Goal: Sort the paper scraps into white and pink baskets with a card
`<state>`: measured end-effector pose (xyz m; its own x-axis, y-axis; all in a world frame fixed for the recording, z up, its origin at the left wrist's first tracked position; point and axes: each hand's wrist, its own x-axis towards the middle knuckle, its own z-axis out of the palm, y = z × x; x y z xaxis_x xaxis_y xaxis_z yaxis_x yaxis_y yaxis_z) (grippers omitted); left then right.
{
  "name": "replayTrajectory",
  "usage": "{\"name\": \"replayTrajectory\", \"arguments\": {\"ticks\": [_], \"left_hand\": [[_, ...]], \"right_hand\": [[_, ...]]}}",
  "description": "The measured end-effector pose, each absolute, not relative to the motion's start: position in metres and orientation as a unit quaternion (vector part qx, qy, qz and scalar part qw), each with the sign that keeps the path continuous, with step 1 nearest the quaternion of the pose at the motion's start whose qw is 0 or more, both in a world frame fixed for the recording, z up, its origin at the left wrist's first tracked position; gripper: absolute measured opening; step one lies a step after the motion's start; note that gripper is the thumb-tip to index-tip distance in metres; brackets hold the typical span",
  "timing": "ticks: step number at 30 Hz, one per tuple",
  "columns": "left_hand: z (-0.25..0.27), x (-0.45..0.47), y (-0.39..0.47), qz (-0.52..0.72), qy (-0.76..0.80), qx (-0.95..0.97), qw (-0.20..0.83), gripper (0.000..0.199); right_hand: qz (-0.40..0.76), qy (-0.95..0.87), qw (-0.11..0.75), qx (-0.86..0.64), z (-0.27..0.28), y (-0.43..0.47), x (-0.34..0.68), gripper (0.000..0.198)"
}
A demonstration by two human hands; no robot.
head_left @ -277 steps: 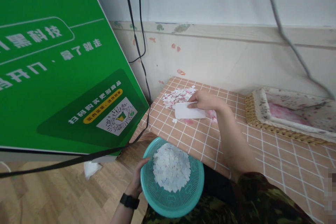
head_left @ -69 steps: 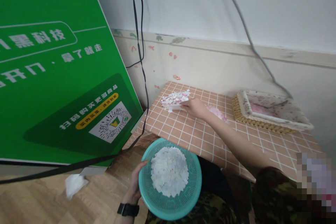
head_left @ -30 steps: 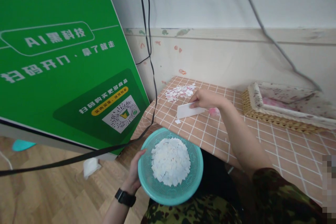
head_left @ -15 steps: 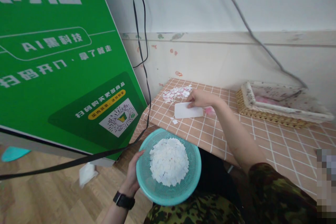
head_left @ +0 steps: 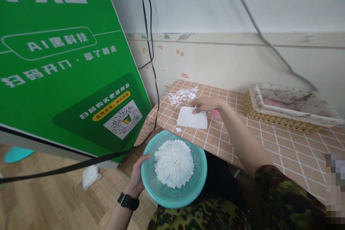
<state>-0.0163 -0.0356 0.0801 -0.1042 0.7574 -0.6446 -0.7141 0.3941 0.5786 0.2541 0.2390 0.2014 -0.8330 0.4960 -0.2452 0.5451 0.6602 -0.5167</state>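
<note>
Beside the brown, white-gridded tabletop (head_left: 285, 140), the left hand (head_left: 137, 176) clasps a round turquoise plastic basket (head_left: 199, 176) of white paper scraps (head_left: 174, 163); over the tabletop, near loose pink-and-white paper bits (head_left: 182, 95), a rectangular white card (head_left: 192, 120) is pinched in the right hand (head_left: 206, 104).

My round turquoise colander (head_left: 201, 183) has slotted sides and sits just below the front edge of the worktop (head_left: 291, 151), its rim held in my left hand (head_left: 138, 176). Small white paper scraps (head_left: 174, 163) are mounded in its middle. From my right hand (head_left: 203, 106) a plain white card (head_left: 192, 120) slants toward me over the worktop. Behind it lies a loose, spread-out pile of white and pink scraps (head_left: 182, 95); one small white piece (head_left: 178, 129) rests just beside the card's near left corner.
</note>
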Motion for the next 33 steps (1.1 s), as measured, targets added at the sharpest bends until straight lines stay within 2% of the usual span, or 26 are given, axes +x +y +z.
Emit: {"name": "replayTrajectory", "arguments": {"ticks": [4,7,13,16,19,21,24,25,27,30,33], "left_hand": [[0.078,-0.019,-0.036,0.542,0.49,0.033,0.682,0.014],[0.076,-0.022,-0.035,0.534,0.479,0.047,0.695,0.017],[0.076,-0.022,-0.035,0.536,0.494,0.042,0.684,0.016],[0.076,-0.022,-0.037,0.534,0.505,0.043,0.677,0.014],[0.076,-0.021,-0.037,0.538,0.512,0.04,0.669,0.013],[0.075,-0.021,-0.037,0.537,0.514,0.038,0.668,0.013],[0.073,-0.021,-0.037,0.532,0.515,0.035,0.671,0.014],[0.072,-0.022,-0.036,0.53,0.517,0.035,0.671,0.013],[0.071,-0.022,-0.037,0.527,0.522,0.034,0.67,0.013],[0.07,-0.022,-0.037,0.527,0.524,0.03,0.669,0.013],[0.069,-0.02,-0.037,0.531,0.515,0.022,0.673,0.012]], "right_hand": [[-0.277,0.902,0.016,0.332,0.201,0.242,0.257,0.03],[-0.27,0.906,0.032,0.325,0.2,0.235,0.249,0.031],[-0.395,0.883,0.125,0.22,0.197,0.213,0.224,0.033],[-0.411,0.883,0.097,0.205,0.199,0.214,0.226,0.031],[-0.349,0.905,0.045,0.238,0.2,0.219,0.232,0.028],[-0.342,0.902,0.057,0.256,0.199,0.219,0.234,0.028],[-0.402,0.879,0.105,0.234,0.199,0.217,0.236,0.029],[-0.412,0.877,0.096,0.228,0.201,0.218,0.238,0.029],[-0.394,0.883,0.023,0.255,0.205,0.223,0.246,0.028],[-0.257,0.885,-0.12,0.37,0.212,0.234,0.258,0.029],[-0.101,0.868,-0.152,0.461,0.213,0.241,0.261,0.029]]}}
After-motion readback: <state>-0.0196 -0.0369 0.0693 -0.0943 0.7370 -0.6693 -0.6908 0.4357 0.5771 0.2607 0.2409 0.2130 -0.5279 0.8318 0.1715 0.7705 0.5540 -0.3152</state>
